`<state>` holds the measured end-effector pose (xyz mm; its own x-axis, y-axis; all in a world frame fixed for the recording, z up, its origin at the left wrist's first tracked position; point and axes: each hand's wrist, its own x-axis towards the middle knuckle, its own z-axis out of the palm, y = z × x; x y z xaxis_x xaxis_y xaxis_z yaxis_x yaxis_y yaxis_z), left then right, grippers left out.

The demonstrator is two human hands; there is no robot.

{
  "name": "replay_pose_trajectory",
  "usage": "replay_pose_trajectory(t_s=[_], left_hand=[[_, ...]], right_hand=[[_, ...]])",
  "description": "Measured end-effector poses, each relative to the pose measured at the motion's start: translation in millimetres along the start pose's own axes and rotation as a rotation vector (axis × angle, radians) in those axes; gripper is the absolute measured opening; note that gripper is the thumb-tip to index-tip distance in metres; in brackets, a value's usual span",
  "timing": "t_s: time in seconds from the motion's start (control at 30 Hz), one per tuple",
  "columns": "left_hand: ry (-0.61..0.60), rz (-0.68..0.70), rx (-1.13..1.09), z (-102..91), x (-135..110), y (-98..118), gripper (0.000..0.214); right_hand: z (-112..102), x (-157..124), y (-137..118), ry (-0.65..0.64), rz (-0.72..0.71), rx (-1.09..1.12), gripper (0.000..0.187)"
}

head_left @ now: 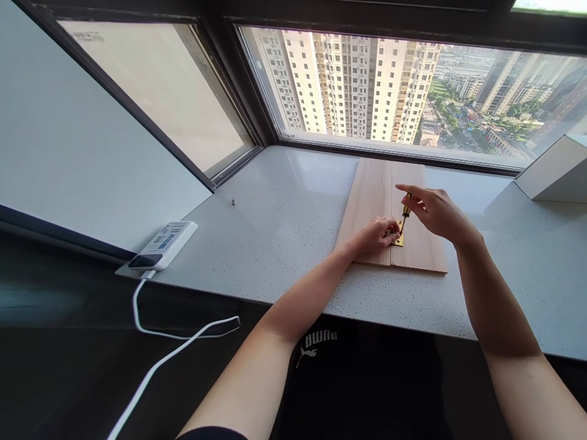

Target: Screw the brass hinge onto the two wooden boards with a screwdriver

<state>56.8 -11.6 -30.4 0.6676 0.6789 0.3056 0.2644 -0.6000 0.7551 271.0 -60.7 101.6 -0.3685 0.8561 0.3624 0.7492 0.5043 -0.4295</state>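
Observation:
My right hand (pixel 433 211) grips a screwdriver (pixel 406 206) with a yellow and black handle, its index finger stretched over the handle's top. The shaft slants down to a brass-coloured hinge (pixel 399 242), which lies on two pale wooden boards (pixel 371 195) set side by side. My left hand (pixel 378 234) rests on the boards at the hinge, its thumb and fingers bent together beside the screwdriver's tip. Small shiny metal bits show between those fingers, too small to name. Part of the hinge is hidden by my left hand.
The boards lie on a speckled white windowsill (pixel 275 244) before a window. At the left edge stands a white power bank-like box (pixel 172 241) with a white cable (pixel 151 373). A tiny dark object (pixel 233 201) lies farther back. A white box (pixel 557 171) stands at right.

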Motion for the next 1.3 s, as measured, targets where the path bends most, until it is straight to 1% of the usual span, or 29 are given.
replay_pose_trajectory(t_s=[0.13,0.2,0.3,0.4,0.47,0.53,0.6,0.63,0.7,0.73,0.87,1.0,1.07,1.17,1.23,1.3], left_hand=[[0.003,-0.015,0.018,0.1,1.1,1.6,0.006],[0.002,-0.024,0.011,0.1,1.6,2.3,0.006],[-0.001,-0.028,-0.014,-0.4,1.5,2.2,0.007],[-0.005,-0.024,-0.018,-1.4,0.2,1.5,0.009],[-0.004,-0.022,-0.006,-1.9,-0.5,1.1,0.01],[-0.002,-0.022,-0.002,-2.1,-0.6,0.7,0.01],[-0.004,-0.026,-0.013,-2.0,-0.3,0.3,0.01],[-0.007,-0.029,-0.02,-2.0,-0.1,0.0,0.01],[-0.015,-0.032,-0.024,-1.9,0.1,-0.5,0.01],[-0.017,-0.033,-0.02,-1.9,0.1,-0.6,0.01],[-0.017,-0.035,0.001,-1.5,-0.4,-0.2,0.008],[-0.015,-0.034,0.007,-0.9,-1.0,1.3,0.009],[-0.006,-0.034,0.019,-0.7,-1.2,1.7,0.009],[-0.004,-0.036,0.02,-0.4,-1.3,1.8,0.009],[-0.006,-0.035,0.016,-0.3,-1.2,1.9,0.009],[-0.006,-0.033,0.016,-0.4,-1.1,2.4,0.009]], right_hand=[[1.8,5.7,1.2,0.061,0.04,-0.046,0.036],[2.4,5.2,0.2,0.072,0.073,-0.116,0.032],[2.1,0.5,-3.2,0.051,0.117,-0.214,0.041],[0.4,-3.2,-5.1,-0.019,0.09,-0.176,0.052],[-1.1,-2.7,-4.2,-0.05,0.08,-0.141,0.053],[-2.4,-0.1,-2.9,-0.032,0.106,-0.142,0.045],[-2.9,2.7,-3.0,0.005,0.145,-0.171,0.031],[-2.9,3.7,-4.0,0.017,0.164,-0.195,0.029],[-2.2,4.3,-7.2,0.021,0.199,-0.246,0.037],[-1.5,4.0,-8.8,0.018,0.208,-0.263,0.037],[2.9,2.1,-9.4,0.037,0.208,-0.243,0.017],[7.8,2.9,-2.4,0.005,0.157,-0.177,0.032],[9.8,3.8,-1.1,0.012,0.145,-0.191,0.034],[9.6,3.0,-3.8,0.005,0.173,-0.232,0.035],[6.4,0.1,-6.3,-0.017,0.191,-0.235,0.039],[1.1,-3.7,-6.9,-0.018,0.163,-0.195,0.043]])
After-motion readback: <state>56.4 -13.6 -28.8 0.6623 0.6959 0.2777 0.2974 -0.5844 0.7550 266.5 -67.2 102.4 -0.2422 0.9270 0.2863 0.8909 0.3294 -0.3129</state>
